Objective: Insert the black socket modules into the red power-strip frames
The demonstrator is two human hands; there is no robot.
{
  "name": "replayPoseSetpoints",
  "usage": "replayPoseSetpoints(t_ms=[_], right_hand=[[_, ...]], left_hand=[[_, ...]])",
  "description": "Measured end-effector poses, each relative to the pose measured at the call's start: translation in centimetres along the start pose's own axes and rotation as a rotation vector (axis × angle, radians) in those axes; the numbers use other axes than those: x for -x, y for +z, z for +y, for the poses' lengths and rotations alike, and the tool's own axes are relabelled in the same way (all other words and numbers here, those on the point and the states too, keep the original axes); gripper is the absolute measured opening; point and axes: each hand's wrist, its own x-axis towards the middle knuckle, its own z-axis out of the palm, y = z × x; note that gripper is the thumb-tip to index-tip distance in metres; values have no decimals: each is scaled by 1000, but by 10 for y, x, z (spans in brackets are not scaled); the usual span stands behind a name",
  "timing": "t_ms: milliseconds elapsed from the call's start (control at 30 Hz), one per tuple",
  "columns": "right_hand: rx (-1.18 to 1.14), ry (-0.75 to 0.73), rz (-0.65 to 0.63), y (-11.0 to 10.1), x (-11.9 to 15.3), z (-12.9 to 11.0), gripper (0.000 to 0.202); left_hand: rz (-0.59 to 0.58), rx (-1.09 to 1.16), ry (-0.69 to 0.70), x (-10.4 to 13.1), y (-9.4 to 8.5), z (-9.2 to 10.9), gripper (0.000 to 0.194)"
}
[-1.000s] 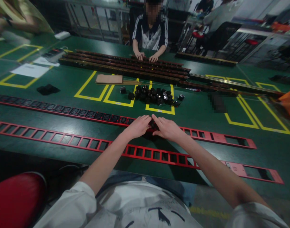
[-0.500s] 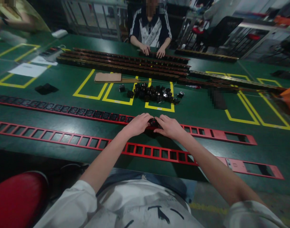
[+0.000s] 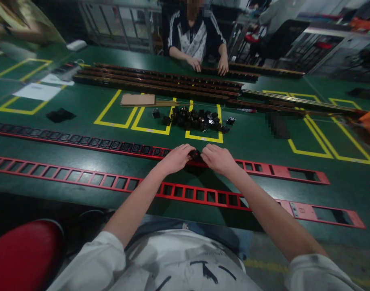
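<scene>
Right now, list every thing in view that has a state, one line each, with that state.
left hand: fingers curled on the black socket, resting on the far red strip.
right hand: fingers curled on the same socket.
black socket: pinched between both hands at the strip.
far red strip: filled left of the hands, slots open to the right.
near red strip: all slots open.
socket pile: loose heap, untouched.

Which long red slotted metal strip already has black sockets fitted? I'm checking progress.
The farther red slotted strip, under both hands; its left slots hold black sockets. The nearer strip shows only open slots.
</scene>
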Motion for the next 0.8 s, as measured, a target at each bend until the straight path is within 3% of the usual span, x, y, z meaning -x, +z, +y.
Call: replayPoseSetpoints(t_ms=[300,567,800], right_hand=[[-169,-7,-59,-14,-4,-6,32],[-134,17,-182,-22,-17,-3,32],[-85,-28,-249,-24,-23,-8,28]], left_hand=[[12,23,-2,0,-3,1,22],[32,-212,-68,5,-10,-5,52],[-44,-276,-82,4,-9,-4,33]])
